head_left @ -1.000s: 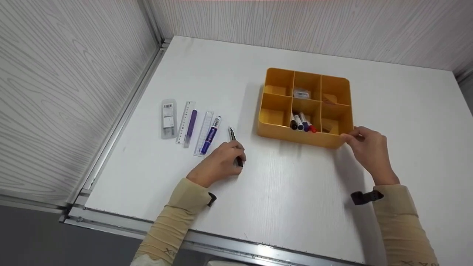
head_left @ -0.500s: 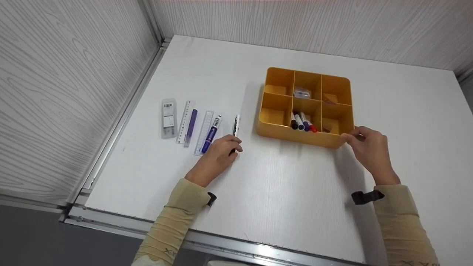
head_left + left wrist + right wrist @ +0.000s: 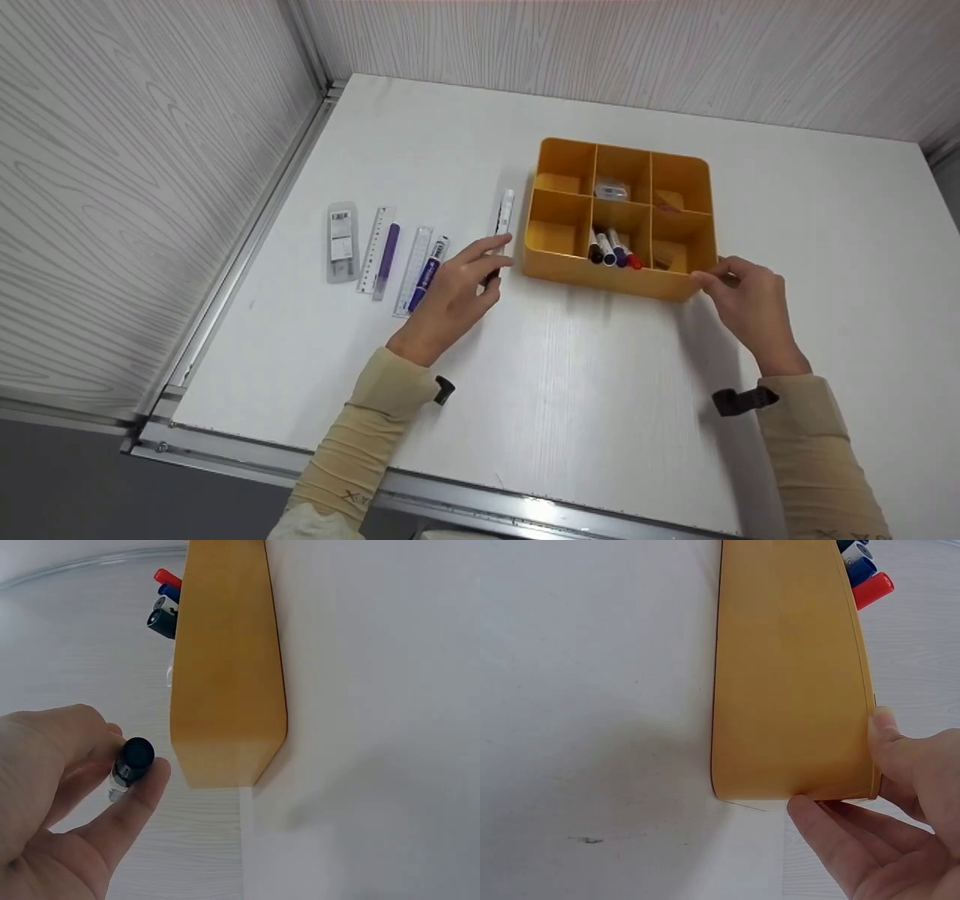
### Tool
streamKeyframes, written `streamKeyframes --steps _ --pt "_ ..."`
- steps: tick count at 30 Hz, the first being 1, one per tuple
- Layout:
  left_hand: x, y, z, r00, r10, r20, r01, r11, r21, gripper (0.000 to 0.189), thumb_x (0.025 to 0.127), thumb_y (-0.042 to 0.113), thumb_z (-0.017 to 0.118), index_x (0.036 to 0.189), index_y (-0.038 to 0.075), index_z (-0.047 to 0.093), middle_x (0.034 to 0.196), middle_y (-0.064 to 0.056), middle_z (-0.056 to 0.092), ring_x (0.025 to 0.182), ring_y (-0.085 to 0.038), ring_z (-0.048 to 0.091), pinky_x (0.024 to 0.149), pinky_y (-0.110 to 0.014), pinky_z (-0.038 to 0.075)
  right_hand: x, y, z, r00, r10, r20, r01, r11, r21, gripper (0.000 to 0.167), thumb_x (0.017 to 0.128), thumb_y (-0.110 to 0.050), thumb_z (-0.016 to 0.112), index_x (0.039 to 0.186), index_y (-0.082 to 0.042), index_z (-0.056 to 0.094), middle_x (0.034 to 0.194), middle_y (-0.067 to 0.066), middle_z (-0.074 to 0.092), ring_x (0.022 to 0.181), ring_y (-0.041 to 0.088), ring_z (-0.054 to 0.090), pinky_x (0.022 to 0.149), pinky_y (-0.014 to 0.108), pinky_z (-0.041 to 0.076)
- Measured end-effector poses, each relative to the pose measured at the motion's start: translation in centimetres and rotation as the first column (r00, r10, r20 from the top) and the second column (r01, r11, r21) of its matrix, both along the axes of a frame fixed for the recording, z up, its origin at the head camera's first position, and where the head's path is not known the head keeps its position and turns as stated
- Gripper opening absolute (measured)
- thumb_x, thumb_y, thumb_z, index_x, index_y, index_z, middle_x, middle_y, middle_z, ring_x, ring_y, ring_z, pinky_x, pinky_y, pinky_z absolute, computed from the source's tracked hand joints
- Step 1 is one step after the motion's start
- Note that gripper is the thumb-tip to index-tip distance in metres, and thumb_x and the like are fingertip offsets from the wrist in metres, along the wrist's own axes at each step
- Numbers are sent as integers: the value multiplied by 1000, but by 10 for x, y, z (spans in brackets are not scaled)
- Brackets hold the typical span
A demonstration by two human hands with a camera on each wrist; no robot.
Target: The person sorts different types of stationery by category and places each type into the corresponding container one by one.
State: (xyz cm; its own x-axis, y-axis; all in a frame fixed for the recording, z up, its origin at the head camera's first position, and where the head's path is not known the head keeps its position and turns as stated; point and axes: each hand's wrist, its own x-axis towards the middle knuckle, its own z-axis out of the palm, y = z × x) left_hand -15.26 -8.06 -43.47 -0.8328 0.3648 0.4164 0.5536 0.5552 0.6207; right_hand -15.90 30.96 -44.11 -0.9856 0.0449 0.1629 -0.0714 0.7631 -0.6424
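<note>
My left hand (image 3: 457, 289) pinches a white marker with a black cap (image 3: 505, 211), just left of the yellow six-compartment organizer box (image 3: 600, 278). In the left wrist view the dark cap end (image 3: 137, 754) shows between thumb and fingers. At the box's near right corner, my right hand (image 3: 752, 307) grips the wall, thumb at the rim and fingers against the side, as the right wrist view also shows. Several markers (image 3: 616, 250) stand tilted in the front middle compartment. A small clear item (image 3: 612, 190) lies in the one behind it.
Left of my left hand lie a purple marker (image 3: 427, 279), a clear ruler (image 3: 410, 262), a purple pen-shaped item (image 3: 388, 255), another ruler (image 3: 376, 251) and a clear case with a label (image 3: 342, 241). Panel walls stand at the left and back of the white table (image 3: 570, 420).
My left hand has picked the black-capped marker up off the table and carried it up and to the right, towards the box. The right hand and the box stay where they were.
</note>
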Motion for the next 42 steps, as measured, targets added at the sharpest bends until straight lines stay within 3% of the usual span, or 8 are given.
streamKeyframes --steps 5,15,21,27,32,36,39,42 --pt "-4 4 3 1000 -1 -31 1 1000 7 34 91 -5 62 124 1 66 154 -14 43 113 -21 67 93 -21 53 -1 0 0 1000 9 -25 -9 1000 3 35 88 -31 73 90 3 71 94 23 74 70 -12 55 60 4 43" --pt "-10 24 16 998 -62 16 60 995 78 32 91 -4 62 123 0 68 130 -19 63 107 -20 69 86 -19 55 -1 1 1 1000 -5 -4 5 1000 5 35 88 -32 73 89 2 70 96 22 73 70 -6 56 59 5 43" --pt "-16 49 30 992 -115 57 111 991 70 30 91 -3 62 120 -1 69 127 -20 64 97 -19 70 79 -18 57 0 2 1 999 -18 30 18 1000 -5 37 89 -35 72 91 2 70 101 22 73 74 -14 55 61 4 44" --pt "-25 73 44 966 -116 231 113 993 26 28 91 1 64 118 0 71 135 -18 59 104 -21 69 83 -20 57 0 1 1 999 -17 37 18 1000 -9 37 89 -34 72 92 2 70 101 22 73 75 -15 55 61 5 45" --pt "-35 89 54 954 -73 290 99 992 -74 25 93 8 63 115 5 74 131 -9 65 114 -17 64 91 -19 54 0 0 1 999 -20 30 20 1000 -3 36 88 -34 73 92 1 70 97 21 74 74 -9 59 59 6 44" --pt "-44 101 59 935 -91 343 128 988 -87 25 95 8 57 110 6 76 117 -4 71 97 -12 64 79 -15 52 0 0 0 1000 -13 0 13 1000 12 34 88 -32 73 90 1 71 97 22 74 80 4 66 61 4 43" --pt "-51 109 61 917 -99 386 144 986 -88 26 96 8 52 105 5 77 107 -3 72 76 -11 58 61 -14 44 0 0 -1 1000 -7 -13 7 1000 16 34 89 -32 72 89 2 70 98 23 74 81 1 65 62 2 43" --pt "-57 116 61 903 -80 423 143 983 -118 26 98 12 51 98 5 76 92 -2 67 64 -10 50 55 -15 35 0 -1 0 1000 -8 -1 8 1000 9 36 89 -33 72 90 2 70 101 23 73 82 3 65 62 2 43"
